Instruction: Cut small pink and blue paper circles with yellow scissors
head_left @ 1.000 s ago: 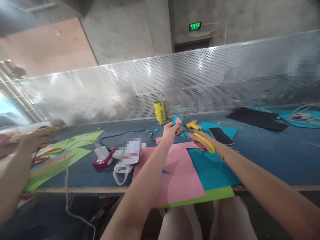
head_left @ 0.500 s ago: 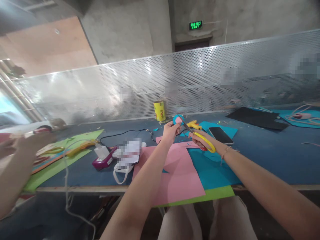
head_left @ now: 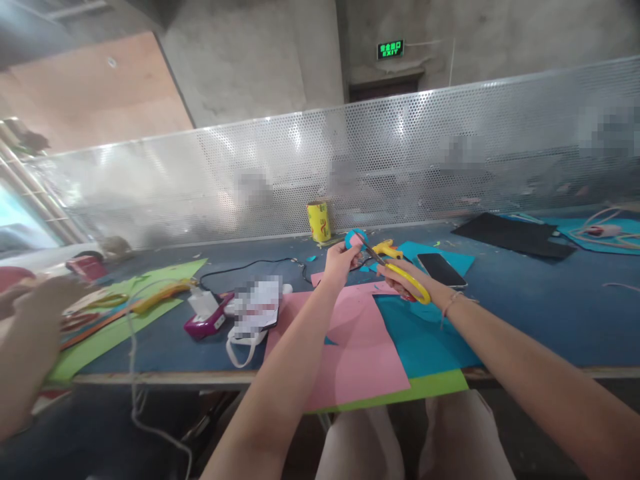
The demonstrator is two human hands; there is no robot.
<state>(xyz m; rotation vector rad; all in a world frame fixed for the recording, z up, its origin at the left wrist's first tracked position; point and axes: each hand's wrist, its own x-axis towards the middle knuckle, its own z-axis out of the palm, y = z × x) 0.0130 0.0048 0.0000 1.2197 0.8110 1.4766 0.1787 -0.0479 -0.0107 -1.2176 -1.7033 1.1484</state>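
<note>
The left hand (head_left: 341, 263) is pinching a blue-and-pink paper piece (head_left: 355, 239) to the right of the yellow canister (head_left: 319, 223). Farther right of the canister, the right hand (head_left: 395, 278) is gripping yellow-handled scissors (head_left: 407, 273), their blades (head_left: 371, 251) meeting the piece. A pink sheet (head_left: 363, 353) is lying in front of the canister, and a phone (head_left: 443, 270) is resting rightward of it.

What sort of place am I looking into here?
Probably a shared craft workroom, perhaps in a workshop building: coloured paper lies across a long blue table, the right hand holds yellow-handled scissors, and a green exit sign hangs on bare concrete.
</note>
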